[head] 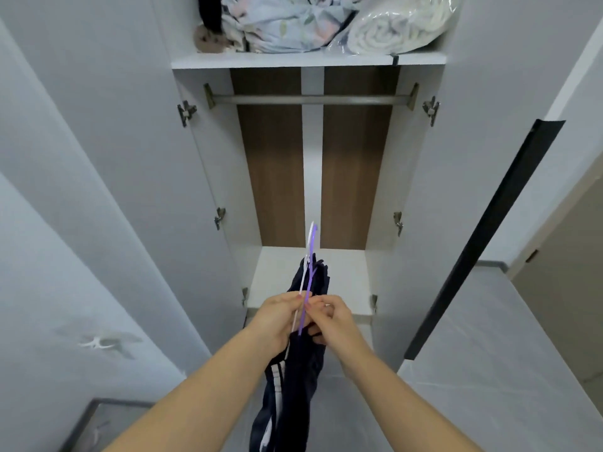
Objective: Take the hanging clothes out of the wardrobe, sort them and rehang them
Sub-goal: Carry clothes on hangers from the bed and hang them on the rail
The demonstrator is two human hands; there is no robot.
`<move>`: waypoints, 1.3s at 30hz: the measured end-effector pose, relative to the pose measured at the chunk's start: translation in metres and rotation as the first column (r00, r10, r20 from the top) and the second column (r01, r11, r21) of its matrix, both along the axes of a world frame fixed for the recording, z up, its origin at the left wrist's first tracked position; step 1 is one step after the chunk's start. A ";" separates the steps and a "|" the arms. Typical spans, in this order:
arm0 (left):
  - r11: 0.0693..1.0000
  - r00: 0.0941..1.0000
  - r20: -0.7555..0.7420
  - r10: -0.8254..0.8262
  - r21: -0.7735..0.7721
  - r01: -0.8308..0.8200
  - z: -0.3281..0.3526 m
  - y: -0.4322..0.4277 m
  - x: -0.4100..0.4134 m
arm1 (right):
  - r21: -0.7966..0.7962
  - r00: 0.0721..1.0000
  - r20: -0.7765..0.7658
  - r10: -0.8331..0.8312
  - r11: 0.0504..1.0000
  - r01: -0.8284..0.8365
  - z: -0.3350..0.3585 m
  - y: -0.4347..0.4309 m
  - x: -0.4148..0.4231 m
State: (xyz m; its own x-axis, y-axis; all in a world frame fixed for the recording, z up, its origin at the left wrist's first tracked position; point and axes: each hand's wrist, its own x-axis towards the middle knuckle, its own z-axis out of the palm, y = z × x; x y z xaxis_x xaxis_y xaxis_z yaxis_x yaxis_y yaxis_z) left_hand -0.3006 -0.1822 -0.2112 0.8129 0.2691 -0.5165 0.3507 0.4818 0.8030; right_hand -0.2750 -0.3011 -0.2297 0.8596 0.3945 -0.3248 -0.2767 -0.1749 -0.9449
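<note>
Your two hands meet in the lower middle of the frame, in front of the open wardrobe. Your left hand (pixel 280 316) pinches the white hanger (pixel 302 282), and your right hand (pixel 332 318) has thumb and fingertips closed on the purple hanger (pixel 309 285) just beside it. That makes two hangers, lying close together with their hooks pointing up toward the centre of the frame.

The dark navy clothing (pixel 293 380) hangs from them, running down between your forearms to the bottom edge. White stripes show on its left side. You cannot tell from here whether it is one garment or two.

One metal rail (pixel 310 100) crosses the upper part of the wardrobe, and nothing hangs on it. One shelf (pixel 306 60) sits above it at the top of the frame. It carries one bundle of pale floral bedding (pixel 287 24) and, to its right, one rolled white blanket (pixel 398 27) in clear plastic.

Both doors stand open. The one on the right of the frame has one black handle strip (pixel 483 239) along its edge. Six hinges show, three on each side. The wardrobe floor (pixel 342 272) is white, just beyond your hands.
</note>
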 end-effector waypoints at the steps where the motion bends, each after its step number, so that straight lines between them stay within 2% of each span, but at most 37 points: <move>1: 0.999 0.999 0.014 0.030 -0.038 -0.030 0.000 0.005 0.006 | -0.005 1.000 0.002 -0.025 1.000 0.025 0.002 0.006 0.006; 5: 0.987 0.994 0.068 0.088 -0.138 -0.078 0.004 0.029 0.031 | 0.009 0.996 -0.067 -0.056 0.998 0.057 0.007 0.027 0.035; 8: 0.990 0.991 0.109 0.077 -0.130 -0.063 0.004 0.049 0.054 | 0.027 0.994 -0.081 -0.072 0.997 0.074 0.008 0.048 0.057; 13: 0.997 0.990 0.135 0.050 -0.070 -0.041 0.006 0.084 0.085 | 0.042 0.990 -0.023 -0.136 0.990 0.137 0.008 0.086 0.081; 17: 0.998 0.986 0.163 -0.028 0.055 0.019 0.006 0.102 0.105 | 0.021 0.985 0.050 -0.165 0.986 0.164 0.003 0.109 0.098; 22: 0.993 0.990 0.138 -0.006 0.120 -0.011 0.000 0.108 0.147 | -0.012 0.968 0.126 -0.216 0.976 0.219 -0.005 0.123 0.133; 25: 0.988 0.991 0.128 -0.027 0.153 0.007 -0.008 0.106 0.181 | -0.024 0.964 0.158 -0.216 0.975 0.222 -0.006 0.123 0.168; 32: 0.985 0.993 0.118 -0.014 0.174 -0.006 -0.016 0.103 0.298 | 0.097 0.987 0.057 -0.150 0.985 0.144 -0.006 0.125 0.285; 39: 0.982 0.993 0.117 0.004 0.187 -0.026 0.000 0.100 0.417 | 0.089 0.985 0.110 -0.135 0.988 0.125 0.011 0.122 0.401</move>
